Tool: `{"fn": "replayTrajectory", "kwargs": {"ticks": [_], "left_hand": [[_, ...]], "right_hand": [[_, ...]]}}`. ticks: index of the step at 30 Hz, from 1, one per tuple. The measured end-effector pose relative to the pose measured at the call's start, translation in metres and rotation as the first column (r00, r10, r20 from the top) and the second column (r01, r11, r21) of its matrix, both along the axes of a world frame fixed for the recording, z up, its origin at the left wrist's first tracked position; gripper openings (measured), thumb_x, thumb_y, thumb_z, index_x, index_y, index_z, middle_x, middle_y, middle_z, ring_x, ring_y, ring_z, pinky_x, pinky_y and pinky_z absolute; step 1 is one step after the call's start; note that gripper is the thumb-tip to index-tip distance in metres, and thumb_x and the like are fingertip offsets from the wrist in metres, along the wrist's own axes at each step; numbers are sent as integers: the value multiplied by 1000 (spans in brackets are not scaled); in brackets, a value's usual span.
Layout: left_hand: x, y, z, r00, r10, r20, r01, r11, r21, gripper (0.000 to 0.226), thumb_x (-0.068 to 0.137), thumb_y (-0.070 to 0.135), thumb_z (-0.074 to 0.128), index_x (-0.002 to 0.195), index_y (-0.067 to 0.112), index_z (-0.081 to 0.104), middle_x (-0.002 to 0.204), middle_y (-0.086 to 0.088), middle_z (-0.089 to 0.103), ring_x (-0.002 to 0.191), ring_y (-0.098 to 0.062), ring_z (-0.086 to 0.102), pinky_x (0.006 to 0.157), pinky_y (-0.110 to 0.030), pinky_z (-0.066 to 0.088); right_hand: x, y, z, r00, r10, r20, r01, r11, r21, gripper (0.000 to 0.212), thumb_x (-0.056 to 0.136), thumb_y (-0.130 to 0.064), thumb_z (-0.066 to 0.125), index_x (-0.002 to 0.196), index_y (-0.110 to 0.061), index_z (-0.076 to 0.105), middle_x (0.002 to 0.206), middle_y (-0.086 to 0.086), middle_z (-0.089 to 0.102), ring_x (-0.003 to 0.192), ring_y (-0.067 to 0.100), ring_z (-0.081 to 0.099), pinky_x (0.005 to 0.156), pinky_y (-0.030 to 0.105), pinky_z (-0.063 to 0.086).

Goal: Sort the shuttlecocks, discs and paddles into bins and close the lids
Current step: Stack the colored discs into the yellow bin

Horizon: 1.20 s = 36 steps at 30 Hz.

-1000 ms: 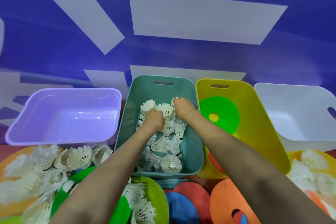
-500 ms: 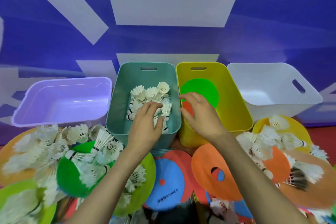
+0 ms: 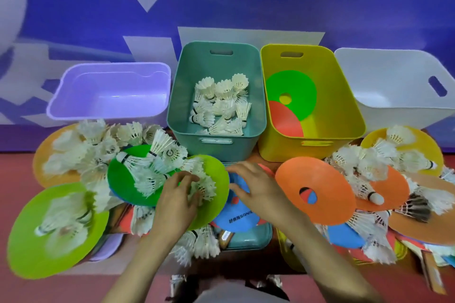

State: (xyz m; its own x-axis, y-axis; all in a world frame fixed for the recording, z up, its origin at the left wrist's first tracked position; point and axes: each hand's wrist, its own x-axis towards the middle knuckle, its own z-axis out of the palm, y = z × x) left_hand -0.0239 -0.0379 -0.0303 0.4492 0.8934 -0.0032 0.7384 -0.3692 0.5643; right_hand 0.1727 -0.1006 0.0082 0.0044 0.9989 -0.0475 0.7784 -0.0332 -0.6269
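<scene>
A teal bin (image 3: 179, 96) holds several white shuttlecocks (image 3: 221, 106). To its right, a yellow bin (image 3: 344, 96) contains a green disc (image 3: 291, 91) and a red disc (image 3: 285, 120). My left hand (image 3: 178, 198) lies with spread fingers on a cluster of shuttlecocks (image 3: 204, 187) atop a lime disc (image 3: 220, 174). My right hand (image 3: 256, 188) hovers with loosely bent fingers over a blue paddle (image 3: 234, 219), holding nothing. Loose shuttlecocks (image 3: 98, 150) cover discs at left and right.
A purple bin (image 3: 110, 91) stands at far left and a white bin (image 3: 394, 88) at far right. An orange disc (image 3: 317, 189) lies right of my right hand. A teal lid (image 3: 256, 238) lies under the paddle. A blue wall stands behind the bins.
Both hands have drawn back out of the teal bin toward me, leaving shuttlecocks inside. My left hand has come down on the shuttlecocks on the lime disc; the right is above the blue paddle.
</scene>
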Motion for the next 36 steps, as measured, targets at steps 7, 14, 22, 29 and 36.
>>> {"fn": "replayTrajectory", "kwargs": {"ticks": [7,14,22,29,36], "left_hand": [[-28,10,-4,999,15,-43,-17,998,-56,35,80,17,71,114,11,62,117,-6,54,110,-26,53,90,-31,43],[-36,20,-7,965,-204,-164,161,956,-246,61,73,44,75,124,18,56,120,2,51,108,-19,53,85,-32,46],[-24,12,-7,1000,-5,-18,6,999,44,15,83,21,69,84,7,66,88,-6,58,82,-26,57,67,-31,45],[2,11,25,946,159,283,-142,987,-81,11,88,22,63,79,17,58,74,4,61,71,-11,58,63,-29,46],[37,31,81,753,278,596,-188,959,-210,11,89,23,63,82,21,55,66,6,60,61,-7,58,56,-18,43]], "right_hand": [[-40,32,-21,984,110,140,-66,954,-291,54,93,-28,54,141,-16,34,140,6,38,131,24,33,107,32,30],[-66,49,-42,965,162,204,-69,913,-401,29,91,-32,54,113,-13,54,120,7,50,116,29,45,95,36,38],[-57,39,-37,980,-21,196,59,981,-187,21,94,-31,52,104,-15,60,110,3,58,106,25,53,79,31,41],[-23,24,1,990,-140,-30,142,983,115,25,91,-29,52,90,-9,67,88,6,63,85,26,59,71,37,47],[21,24,68,954,-186,-236,262,901,346,15,90,-20,58,85,-10,67,83,-4,61,76,2,54,71,11,40]]}}
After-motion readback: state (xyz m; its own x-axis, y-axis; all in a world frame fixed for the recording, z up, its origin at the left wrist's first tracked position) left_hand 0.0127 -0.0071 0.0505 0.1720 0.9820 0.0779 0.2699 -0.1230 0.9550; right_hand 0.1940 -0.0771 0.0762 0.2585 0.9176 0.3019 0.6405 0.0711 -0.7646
